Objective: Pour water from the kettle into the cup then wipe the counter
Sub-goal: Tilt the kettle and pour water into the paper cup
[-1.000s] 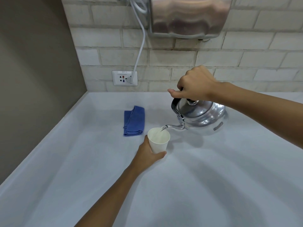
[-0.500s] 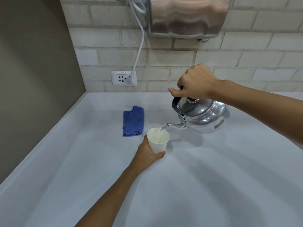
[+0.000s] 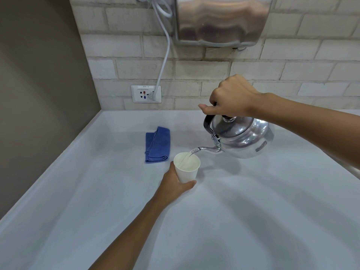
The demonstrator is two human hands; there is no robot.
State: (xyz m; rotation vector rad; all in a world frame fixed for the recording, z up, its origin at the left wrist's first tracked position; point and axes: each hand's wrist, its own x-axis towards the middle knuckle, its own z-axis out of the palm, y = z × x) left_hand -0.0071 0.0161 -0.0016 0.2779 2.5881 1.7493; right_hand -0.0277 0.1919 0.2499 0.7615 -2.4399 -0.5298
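Observation:
My right hand (image 3: 231, 98) grips the black handle of a shiny metal kettle (image 3: 245, 139), held tilted above the pale counter (image 3: 233, 221). A thin stream of water runs from its spout into a white paper cup (image 3: 187, 168). My left hand (image 3: 173, 184) is wrapped around the cup's lower left side, and the cup stands upright on the counter. A folded blue cloth (image 3: 157, 145) lies flat just behind and left of the cup, untouched.
A brick wall runs along the back with a socket plate (image 3: 146, 93) and a white cable (image 3: 164, 61) plugged in. A steel hand dryer (image 3: 222, 20) hangs above the kettle. A brown side wall (image 3: 39, 94) closes the left.
The kettle has tipped a little further and the pouring goes on. Both hands, the cup and the cloth stay where they were.

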